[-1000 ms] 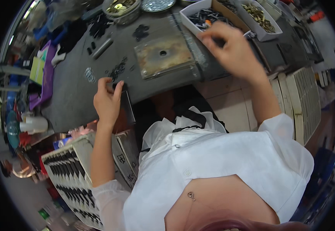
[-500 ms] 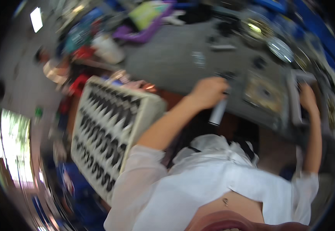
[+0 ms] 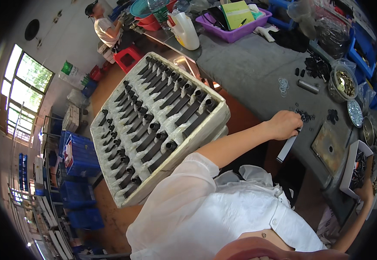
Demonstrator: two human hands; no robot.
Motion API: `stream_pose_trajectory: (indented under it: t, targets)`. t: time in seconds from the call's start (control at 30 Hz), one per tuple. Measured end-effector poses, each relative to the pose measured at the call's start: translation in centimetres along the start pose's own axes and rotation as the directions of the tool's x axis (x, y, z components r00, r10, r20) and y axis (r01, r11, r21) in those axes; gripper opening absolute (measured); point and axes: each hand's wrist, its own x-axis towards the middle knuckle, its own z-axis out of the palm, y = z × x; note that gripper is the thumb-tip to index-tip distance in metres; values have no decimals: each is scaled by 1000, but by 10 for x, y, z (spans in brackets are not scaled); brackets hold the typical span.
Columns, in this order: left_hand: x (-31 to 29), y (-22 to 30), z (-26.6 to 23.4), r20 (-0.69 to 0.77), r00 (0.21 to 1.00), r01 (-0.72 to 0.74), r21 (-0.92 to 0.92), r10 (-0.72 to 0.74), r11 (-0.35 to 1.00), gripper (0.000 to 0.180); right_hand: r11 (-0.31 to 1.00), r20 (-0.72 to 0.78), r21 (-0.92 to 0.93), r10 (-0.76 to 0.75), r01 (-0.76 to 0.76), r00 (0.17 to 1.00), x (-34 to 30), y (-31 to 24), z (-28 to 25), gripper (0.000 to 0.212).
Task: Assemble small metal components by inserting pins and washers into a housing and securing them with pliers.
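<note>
My left hand (image 3: 284, 124) is closed around a short rectangular metal bar (image 3: 287, 149), which slants down toward me, shiny on its visible face and dark at its lower end. Just beyond that hand, small dark rings (image 3: 304, 116) lie on the grey worktable. At the table's right side, my right hand (image 3: 365, 190) is at the near right edge of a white box (image 3: 348, 175). Small black parts (image 3: 359, 168) fill this box. The fingers of the right hand are not clear, so any grip there cannot be made out.
A pale foam tray (image 3: 184, 145) with rows of dark rectangular bars stands left of my arm. A metal plate (image 3: 330, 147), a tub of brass-coloured parts (image 3: 344, 82), a metal cylinder (image 3: 308, 86) and a purple basket (image 3: 234, 35) are on the table. Another person (image 3: 106, 30) sits far left.
The view has swung left, so the tray and hands appear farther right, and the blur has gone. My left hand still grips the bar; my right hand stays by the white box.
</note>
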Motion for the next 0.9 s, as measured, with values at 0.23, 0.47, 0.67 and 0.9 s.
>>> stream_pose_trajectory:
  t: [0.23,0.47,0.67,0.9]
  targets:
    - [2,1,6,-6,999,-43,-41,43,998,16,895,-61,-326,302,-305,951,-8,-110,-13,44]
    - [-1,-1,6,-12,999,-43,-19,43,999,16,967,-179,-171,158,-189,971,-3,-91,1,43]
    - [1,-3,6,-18,999,-39,-14,39,999,16,989,-190,-33,139,-148,972,-5,-83,-1,47]
    - [0,-4,5,-45,998,-39,-62,37,997,16,959,-266,258,188,-118,946,-19,-150,-61,26]
